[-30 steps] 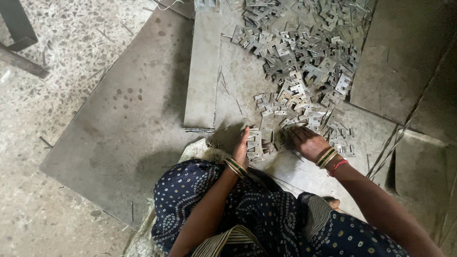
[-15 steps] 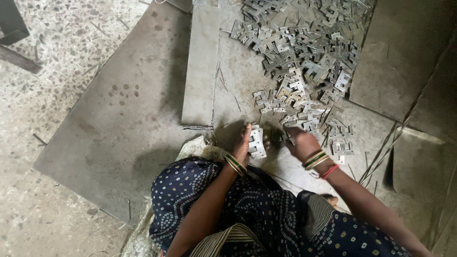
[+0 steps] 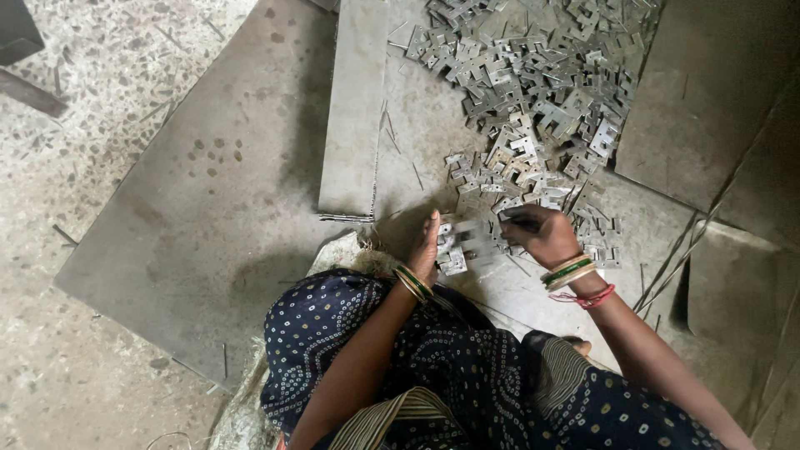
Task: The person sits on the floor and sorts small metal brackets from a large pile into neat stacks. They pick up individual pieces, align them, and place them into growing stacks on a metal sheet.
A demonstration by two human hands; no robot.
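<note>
A small stack of stamped metal plates (image 3: 454, 248) is gripped edge-up in the left hand (image 3: 427, 250), just below the big pile of plates (image 3: 533, 92). Beside the stack, another plate (image 3: 518, 218) is pinched in the right hand (image 3: 542, 236), over a grey metal sheet (image 3: 208, 217) on the floor.

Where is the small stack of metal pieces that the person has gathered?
In the head view, the stack of metal pieces is just below centre, against the left hand, with the right hand on its other side and the big pile of pieces above.
</note>
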